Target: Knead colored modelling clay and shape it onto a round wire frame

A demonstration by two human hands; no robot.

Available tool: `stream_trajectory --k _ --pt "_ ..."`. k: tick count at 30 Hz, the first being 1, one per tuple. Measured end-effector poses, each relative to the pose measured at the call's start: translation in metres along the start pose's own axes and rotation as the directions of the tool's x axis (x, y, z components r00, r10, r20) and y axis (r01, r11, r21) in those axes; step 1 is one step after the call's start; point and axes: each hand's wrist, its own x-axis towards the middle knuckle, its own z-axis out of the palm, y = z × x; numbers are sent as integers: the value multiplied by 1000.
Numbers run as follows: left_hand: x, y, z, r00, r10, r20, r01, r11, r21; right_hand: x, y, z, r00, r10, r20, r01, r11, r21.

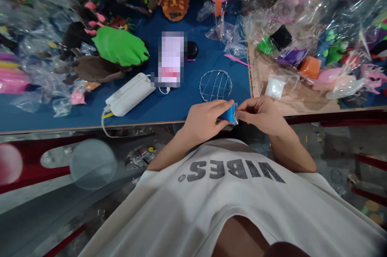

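Note:
A small blue packet [231,114] in clear plastic is held between my two hands at the table's front edge. My left hand [204,118] grips it from the left, thumb below and fingers above. The fingertips of my right hand [260,113] pinch the clear end of the wrapping on the right side. Just beyond my hands, a round wire frame [215,85] with curved bars rests on the blue tabletop. What the packet contains is not plain beyond its blue colour.
A white power bank [130,95] with a cable lies left of a phone [171,59]. Behind it sits a green clay shape [121,46]. A wooden board [260,87] on the right bears a white packet [274,87] and several coloured clay packets. Clay figures and plastic bags line the back.

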Motion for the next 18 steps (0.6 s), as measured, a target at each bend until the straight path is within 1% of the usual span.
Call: stream_trajectory --k 9,12,14,16,18 --pt "-1 2 5 999 16 -27 -17 1000 -11 -3 4 7 999 19 -31 -18 998 56" --pt "-1 3 5 999 0 -38 0 1000 -8 -4 4 10 999 18 -44 -15 998 69" --pt "-2 6 4 998 -32 -50 28 997 -71 -5 3 13 998 18 -62 -13 996 84" --pt "-4 9 3 995 -69 -68 54 976 -211 -6 2 15 996 16 -88 -7 995 98" --pt "-5 14 3 990 -112 -81 76 933 -351 -7 2 17 993 15 -115 -3 995 102"
